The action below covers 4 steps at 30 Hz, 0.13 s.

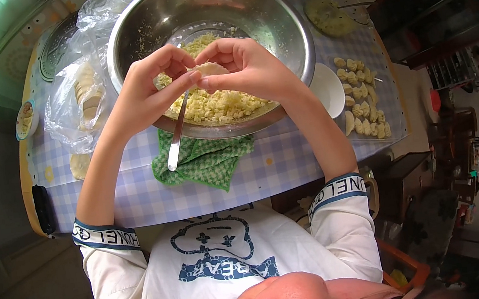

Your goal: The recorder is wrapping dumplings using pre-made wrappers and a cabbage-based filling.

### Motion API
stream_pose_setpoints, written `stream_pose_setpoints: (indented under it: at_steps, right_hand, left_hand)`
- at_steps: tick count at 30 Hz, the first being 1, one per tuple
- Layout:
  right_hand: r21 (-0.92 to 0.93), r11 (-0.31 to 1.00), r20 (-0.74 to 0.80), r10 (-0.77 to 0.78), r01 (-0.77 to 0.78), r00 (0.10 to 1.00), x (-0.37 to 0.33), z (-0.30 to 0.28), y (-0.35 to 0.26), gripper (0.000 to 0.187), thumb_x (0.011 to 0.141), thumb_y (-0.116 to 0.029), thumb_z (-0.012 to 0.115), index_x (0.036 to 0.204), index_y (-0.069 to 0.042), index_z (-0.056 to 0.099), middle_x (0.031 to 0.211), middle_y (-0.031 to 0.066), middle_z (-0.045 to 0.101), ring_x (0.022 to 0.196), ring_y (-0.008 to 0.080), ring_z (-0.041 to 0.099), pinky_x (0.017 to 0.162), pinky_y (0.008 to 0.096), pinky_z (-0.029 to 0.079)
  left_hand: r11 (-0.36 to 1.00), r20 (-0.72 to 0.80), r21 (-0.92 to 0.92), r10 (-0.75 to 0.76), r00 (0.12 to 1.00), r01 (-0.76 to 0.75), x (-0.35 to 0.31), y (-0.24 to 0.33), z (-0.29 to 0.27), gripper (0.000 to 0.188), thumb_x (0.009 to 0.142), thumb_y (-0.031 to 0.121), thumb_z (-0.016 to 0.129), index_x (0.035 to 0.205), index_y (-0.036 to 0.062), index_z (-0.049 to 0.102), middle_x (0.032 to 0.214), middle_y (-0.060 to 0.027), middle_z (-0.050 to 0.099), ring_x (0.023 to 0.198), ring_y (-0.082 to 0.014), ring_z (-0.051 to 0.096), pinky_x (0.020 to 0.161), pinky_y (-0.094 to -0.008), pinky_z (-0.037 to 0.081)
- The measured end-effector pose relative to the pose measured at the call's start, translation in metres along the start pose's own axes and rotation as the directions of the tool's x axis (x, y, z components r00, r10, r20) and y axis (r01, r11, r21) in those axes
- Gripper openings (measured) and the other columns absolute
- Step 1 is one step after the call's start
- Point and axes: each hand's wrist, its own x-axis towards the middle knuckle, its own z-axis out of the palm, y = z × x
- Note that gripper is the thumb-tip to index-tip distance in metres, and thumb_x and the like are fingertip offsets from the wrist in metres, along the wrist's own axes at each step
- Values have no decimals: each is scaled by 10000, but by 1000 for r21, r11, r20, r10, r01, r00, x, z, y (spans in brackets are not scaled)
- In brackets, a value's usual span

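Observation:
Over a large steel bowl [270, 17], both my hands work at a pale dumpling [213, 69]. My left hand [151, 88] is closed, its thumb and fingers pinching the left end of the dough. From the other side my right hand [249, 68] grips the dumpling, thumb in front and fingers curled behind. Below them the bowl holds crumbly yellow-green filling [224, 106]. A metal spoon [175, 139] leans over the near rim, its handle toward me and its head hidden in the filling.
A green checked cloth [208, 163] lies under the bowl's near side. At left are a plastic bag [65, 109] of round wrappers and a loose wrapper [79, 166]. Right of the bowl stand a white plate [330, 89] and rows of dumplings [365, 108].

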Motion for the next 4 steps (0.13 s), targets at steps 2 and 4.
stream_pose_setpoints:
  at_steps: [2, 4]
  right_hand:
    - [-20, 1000, 0, -5, 5, 1000, 0, 0, 1, 322, 783, -85, 667, 1056, 35, 544, 893, 100, 641, 837, 137, 626, 764, 241, 500]
    - [-13, 1000, 1, -14, 14, 1000, 0, -1, 2, 340, 777, -95, 677, 1060, 35, 541, 907, 105, 641, 860, 143, 626, 775, 242, 499]
  left_hand:
    - [1000, 6, -9, 17, 1000, -17, 0, 0, -1, 160, 817, 120, 643, 877, -9, 571, 730, -42, 605, 709, -97, 578, 655, -229, 462]
    - [999, 43, 34, -7, 999, 6, 0, -1, -3, 168, 815, 129, 647, 889, -4, 574, 734, -50, 612, 707, -95, 578, 662, -227, 460]
